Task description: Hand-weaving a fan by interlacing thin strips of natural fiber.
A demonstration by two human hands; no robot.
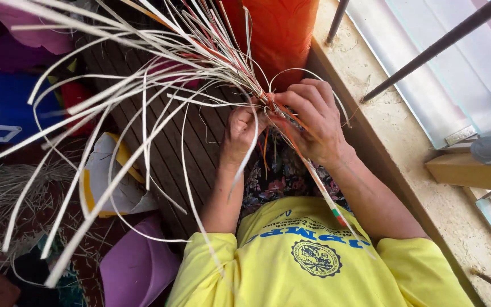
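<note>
A bundle of long pale cane strips [143, 96] fans out to the left and upward from a tight woven knot [273, 107] held in front of my chest. My left hand [238, 133] pinches the knot from the left, with strips running between its fingers. My right hand [313, 116] closes over the knot from the right, fingers curled around the strips. A few orange strips are mixed in. One flat strip with a red, green and white end [336, 215] trails down over my yellow shirt [313, 256].
An orange cloth roll [279, 34] stands just beyond the hands. A stone window sill [387, 148] with dark metal bars [427, 48] runs along the right. Left lie slatted wood [200, 142], a yellow-white bag [106, 176], a purple plastic piece [137, 267], a blue box [12, 108] and loose strands [7, 193].
</note>
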